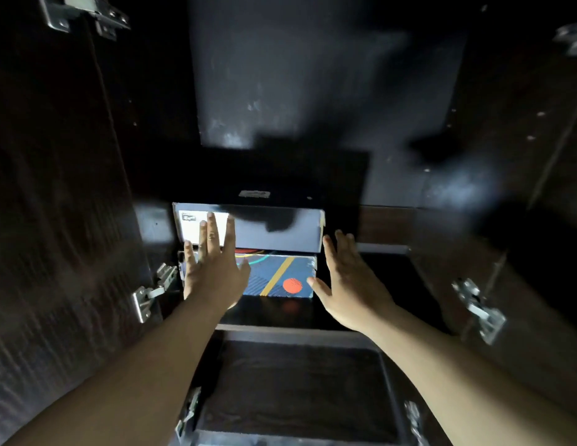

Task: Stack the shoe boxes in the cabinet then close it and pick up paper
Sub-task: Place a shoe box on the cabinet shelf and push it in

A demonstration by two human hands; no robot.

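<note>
Two shoe boxes are stacked on a shelf inside the dark cabinet (313, 75). The upper one is a dark box (274, 228) with a white label at its left end. Under it lies a blue patterned box (280, 275) with a yellow stripe and an orange dot. My left hand (213, 268) is flat, fingers spread, against the left front of both boxes. My right hand (348, 278) is open beside the stack's right end, its thumb touching the patterned box's corner. No paper is in view.
Both cabinet doors stand open: the left door (55, 188) and the right door (544, 236), each with metal hinges (152, 291). Another dark shelf compartment (297, 387) lies below the boxes. Shelf room remains right of the stack.
</note>
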